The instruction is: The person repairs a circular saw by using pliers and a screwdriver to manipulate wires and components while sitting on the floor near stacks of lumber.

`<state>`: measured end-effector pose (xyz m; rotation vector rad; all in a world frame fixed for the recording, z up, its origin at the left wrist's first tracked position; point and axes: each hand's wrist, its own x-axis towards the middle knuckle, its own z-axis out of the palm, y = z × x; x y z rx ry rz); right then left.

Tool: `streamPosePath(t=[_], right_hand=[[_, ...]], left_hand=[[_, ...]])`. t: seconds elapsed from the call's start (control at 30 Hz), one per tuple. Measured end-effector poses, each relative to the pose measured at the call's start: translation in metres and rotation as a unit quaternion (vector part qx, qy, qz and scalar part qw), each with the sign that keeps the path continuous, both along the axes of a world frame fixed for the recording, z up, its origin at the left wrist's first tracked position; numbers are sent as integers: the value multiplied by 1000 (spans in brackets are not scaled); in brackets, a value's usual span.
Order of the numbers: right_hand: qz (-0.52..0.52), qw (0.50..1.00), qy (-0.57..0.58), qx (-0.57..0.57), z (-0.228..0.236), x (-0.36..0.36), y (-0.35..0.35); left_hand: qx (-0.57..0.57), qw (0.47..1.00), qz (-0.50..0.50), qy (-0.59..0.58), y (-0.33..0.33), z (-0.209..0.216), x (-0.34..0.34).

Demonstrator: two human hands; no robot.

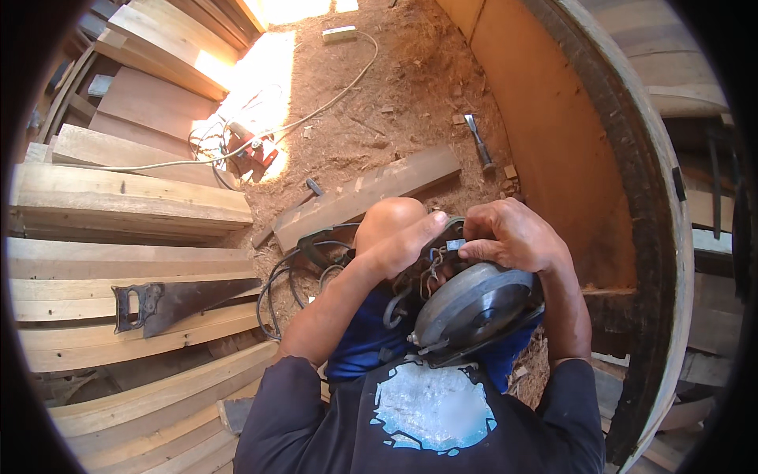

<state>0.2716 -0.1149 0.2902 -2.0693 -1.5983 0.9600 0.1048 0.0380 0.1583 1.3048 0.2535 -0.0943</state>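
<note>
A circular saw (pixel 474 312) lies tilted across my lap, its round grey blade guard toward my right. Loose wires (pixel 433 272) show in an opening of its green housing, beside a small pale-blue block (pixel 455 245). My left hand (pixel 403 246) is closed at the left of this opening, its tip on the housing's edge; most of its fingers are hidden. From the other side, my right hand (pixel 512 235) bends its fingers in a pinch, the thumb beside the block. What lies between those fingertips is hidden. A black cord (pixel 272 296) loops left of my knee.
A handsaw (pixel 181 304) rests on stacked timber (pixel 126 197) at left. Ahead, a plank (pixel 371 193) and a chisel (pixel 480 142) lie on sawdust. A red power tool (pixel 257 148) sits near a pale cable (pixel 328 107) leading to a power strip (pixel 339 34). A curved wooden panel (pixel 568 158) stands right.
</note>
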Motion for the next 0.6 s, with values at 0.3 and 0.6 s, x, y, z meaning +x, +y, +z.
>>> streamPosePath(t=[0.3,0.6], right_hand=[[-15,999,-31,4,-4,-3,2],[-91,985,135,46,-6,-8,-30]], left_hand=[[279,954,37,-100,4,35,-70],[393,912,66,-92,-22,27,-53]])
